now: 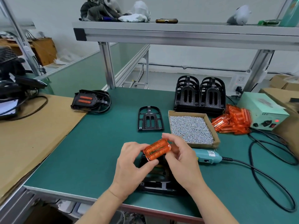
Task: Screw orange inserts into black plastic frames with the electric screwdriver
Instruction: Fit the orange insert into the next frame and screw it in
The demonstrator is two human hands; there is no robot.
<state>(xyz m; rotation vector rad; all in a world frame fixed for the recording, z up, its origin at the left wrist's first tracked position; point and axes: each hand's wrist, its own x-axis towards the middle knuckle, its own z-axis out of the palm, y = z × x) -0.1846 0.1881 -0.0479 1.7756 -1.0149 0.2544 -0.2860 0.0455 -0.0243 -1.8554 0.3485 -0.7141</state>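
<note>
orange insert [157, 149] pinched by left hand [132, 162], right hand [181, 160] | black frame [153, 185] half hidden beneath | screw tray [202, 145] behind | screwdriver [208, 156] beside

Bright, even light falls from overhead; shadows on the green tabletop [97, 143] are soft and faint. Wide-angle distortion bends the shelf [178, 28] and its posts at the edges. The shelf clutter looks slightly blurred.

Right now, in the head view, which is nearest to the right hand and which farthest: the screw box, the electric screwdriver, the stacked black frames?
1. electric screwdriver, just right of the right hand.
2. screw box, behind the screwdriver.
3. stacked black frames, at the table's far edge.
</note>
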